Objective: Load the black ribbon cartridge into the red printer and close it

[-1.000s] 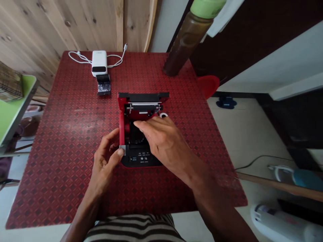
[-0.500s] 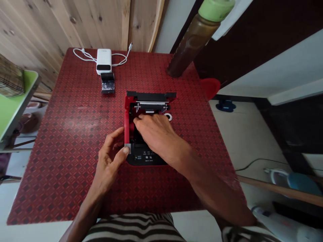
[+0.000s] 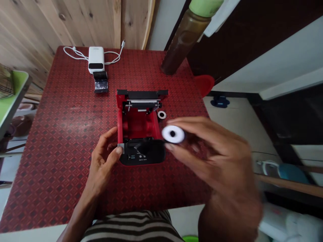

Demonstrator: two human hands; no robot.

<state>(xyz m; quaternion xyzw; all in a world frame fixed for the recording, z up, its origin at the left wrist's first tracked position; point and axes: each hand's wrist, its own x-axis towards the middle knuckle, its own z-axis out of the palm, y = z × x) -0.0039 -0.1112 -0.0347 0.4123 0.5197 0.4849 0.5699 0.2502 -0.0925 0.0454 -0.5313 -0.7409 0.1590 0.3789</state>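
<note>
A small red and black printer [image 3: 140, 124] stands with its lid up, so its red inner bay is exposed. My left hand [image 3: 104, 158] grips the printer's left side, its thumb on the grey front corner. Held between the thumb and fingers of my right hand [image 3: 217, 154] is a paper roll [image 3: 172, 134], its white end with a dark core facing the camera. The roll is right of the printer, raised above the table. A dark strip [image 3: 145, 147] lies over the printer's front; whether it joins the roll I cannot tell. Motion blurs my right hand.
A second white-ended roll [image 3: 162, 115] rests beside the printer's right side. Toward the back of the red patterned table [image 3: 68, 134] are a white power bank [image 3: 96, 59] with a cable, a piece of black film [image 3: 101, 82] and a tall green-capped bottle [image 3: 181, 43].
My right hand has come out of the printer and moved right, now with the paper roll in it. The printer's bay is uncovered. My left hand keeps its grip.
</note>
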